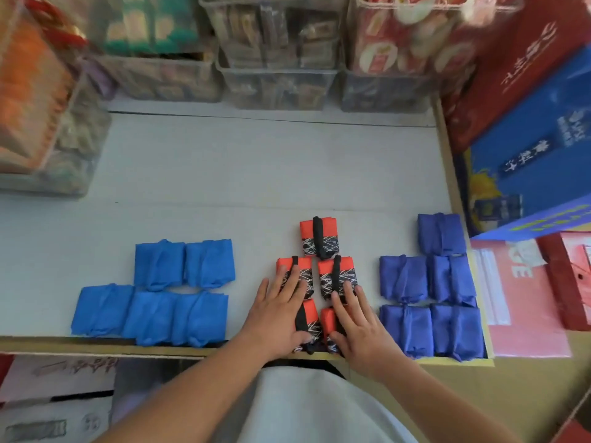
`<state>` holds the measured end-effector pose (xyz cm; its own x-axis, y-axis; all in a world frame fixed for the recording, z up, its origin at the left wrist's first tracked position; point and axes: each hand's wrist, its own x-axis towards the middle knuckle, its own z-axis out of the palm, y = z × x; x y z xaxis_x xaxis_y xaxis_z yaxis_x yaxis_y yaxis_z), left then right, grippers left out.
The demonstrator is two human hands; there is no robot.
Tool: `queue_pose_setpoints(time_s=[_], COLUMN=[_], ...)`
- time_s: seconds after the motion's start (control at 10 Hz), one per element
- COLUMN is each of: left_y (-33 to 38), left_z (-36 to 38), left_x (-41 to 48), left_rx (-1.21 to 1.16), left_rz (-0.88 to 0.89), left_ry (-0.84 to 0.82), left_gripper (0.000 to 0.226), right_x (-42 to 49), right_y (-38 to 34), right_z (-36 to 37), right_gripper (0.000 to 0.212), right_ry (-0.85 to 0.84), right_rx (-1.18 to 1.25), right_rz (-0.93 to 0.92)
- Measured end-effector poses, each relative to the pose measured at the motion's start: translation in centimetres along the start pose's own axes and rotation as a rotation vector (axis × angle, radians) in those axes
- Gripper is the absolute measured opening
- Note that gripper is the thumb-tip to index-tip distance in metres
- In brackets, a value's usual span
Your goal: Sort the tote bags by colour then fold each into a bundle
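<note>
head view: left hand (278, 318) and right hand (358, 327) lie flat, fingers straight, on the red bundles (327, 266).

At your 8 o'clock you have five bright blue bundles (153, 295), plain all over. At 5 o'clock your five red bundles (319, 238) each have a black stripe down the middle and thin white scribbly lines on black. At 4 o'clock the dark blue bundles (428, 282) look a bit purple. The table (240, 174) is pale grey. At 3 o'clock the blue box (524, 148) has white writing and some yellow. At 2 o'clock is a red box (518, 59).
</note>
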<state>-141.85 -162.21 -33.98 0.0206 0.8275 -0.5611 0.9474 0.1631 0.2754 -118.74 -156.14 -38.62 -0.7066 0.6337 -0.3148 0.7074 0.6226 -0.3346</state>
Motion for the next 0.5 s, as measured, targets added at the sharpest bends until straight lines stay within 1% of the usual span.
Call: queue_pose_setpoints(time_s=[0.1,0.2,0.3,0.4,0.5], left_y=[-0.5,-0.8,-0.7,0.2,0.9], left_z=[0.1,0.1,-0.1,-1.0,-2.0], left_x=[-0.1,-0.5,-0.9,-1.8,-2.7], left_rx=[0.002,-0.007,-0.057,-0.164,-0.334], left_rz=[-0.007,0.003,0.036,0.024,-0.043], left_ry=[0.026,0.034,0.07,0.203,0.3], left_gripper=[0.11,0.108,0.097,0.08,0.064], right_x=[0.4,1.0,1.0,1.0,1.7], right_y=[-1.2,-2.8,-3.7,-3.8,-4.4], right_z=[1.8,2.0,0.2,-3.0,-6.9], right_gripper=[0.062,0.068,0.075,0.068,0.048], right_ry=[0.003,-0.025,-0.011,0.091,0.077], right_rx=[0.028,0.149,0.236,0.231,0.215], right_rz=[-0.058,0.025,0.147,0.15,0.157])
